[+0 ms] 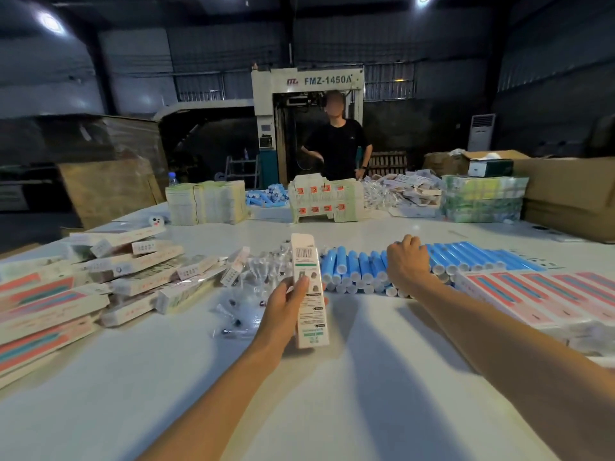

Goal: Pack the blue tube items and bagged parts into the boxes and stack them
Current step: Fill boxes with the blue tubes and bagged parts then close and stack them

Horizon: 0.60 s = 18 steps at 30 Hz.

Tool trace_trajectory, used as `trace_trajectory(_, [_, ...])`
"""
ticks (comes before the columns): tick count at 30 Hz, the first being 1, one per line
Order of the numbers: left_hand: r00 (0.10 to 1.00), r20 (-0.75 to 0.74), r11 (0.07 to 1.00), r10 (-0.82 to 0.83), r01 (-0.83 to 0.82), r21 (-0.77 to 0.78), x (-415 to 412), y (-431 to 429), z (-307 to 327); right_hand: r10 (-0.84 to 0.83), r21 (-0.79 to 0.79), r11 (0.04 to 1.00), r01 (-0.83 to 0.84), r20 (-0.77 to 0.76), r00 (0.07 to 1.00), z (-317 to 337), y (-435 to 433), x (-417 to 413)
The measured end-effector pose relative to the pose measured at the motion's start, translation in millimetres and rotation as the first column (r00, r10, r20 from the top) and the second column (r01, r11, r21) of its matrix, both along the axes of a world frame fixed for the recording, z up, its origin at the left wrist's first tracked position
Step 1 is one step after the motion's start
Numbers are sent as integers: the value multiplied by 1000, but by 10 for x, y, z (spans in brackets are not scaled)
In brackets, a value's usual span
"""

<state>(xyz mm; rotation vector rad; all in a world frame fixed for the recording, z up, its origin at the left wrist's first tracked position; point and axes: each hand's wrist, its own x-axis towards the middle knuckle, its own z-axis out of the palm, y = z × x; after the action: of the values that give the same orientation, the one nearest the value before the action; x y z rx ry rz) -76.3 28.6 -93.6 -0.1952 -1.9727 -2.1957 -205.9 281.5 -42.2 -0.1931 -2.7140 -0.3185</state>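
Observation:
My left hand [286, 311] grips a long white carton [308, 287] with a barcode, held upright above the white table [332, 394], its far flap open. My right hand [407, 261] reaches into the row of blue tubes [359, 267] with fingers curled over them; what it holds is hidden under the knuckles. Clear bags of small parts [253, 281] lie just left of the carton. Packed cartons [133, 271] are heaped at the left, and flat pink-and-blue cartons [539, 294] lie at the right.
Across the table stand bundles of flat cartons [206, 201], more blue tubes [266, 196], an orange-printed carton stack [324, 201] and a green wrapped stack [482, 201]. A person in a black shirt [339, 144] stands behind them. Brown cardboard boxes [572, 194] sit at far right.

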Motion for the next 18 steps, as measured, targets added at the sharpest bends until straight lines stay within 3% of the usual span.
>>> trace_trajectory(7, [999, 22, 999, -41, 41, 19, 5, -8, -27, 14, -64, 998, -12, 22, 1000, 103, 7, 25])
trace_trajectory(13, [988, 11, 987, -155, 156, -35, 52, -40, 15, -32, -16, 999, 34, 103, 994, 74, -20, 40])
trace_trajectory(18, [980, 15, 978, -198, 198, -58, 125, -40, 56, 15, -145, 989, -8, 46, 999, 141, -86, 90])
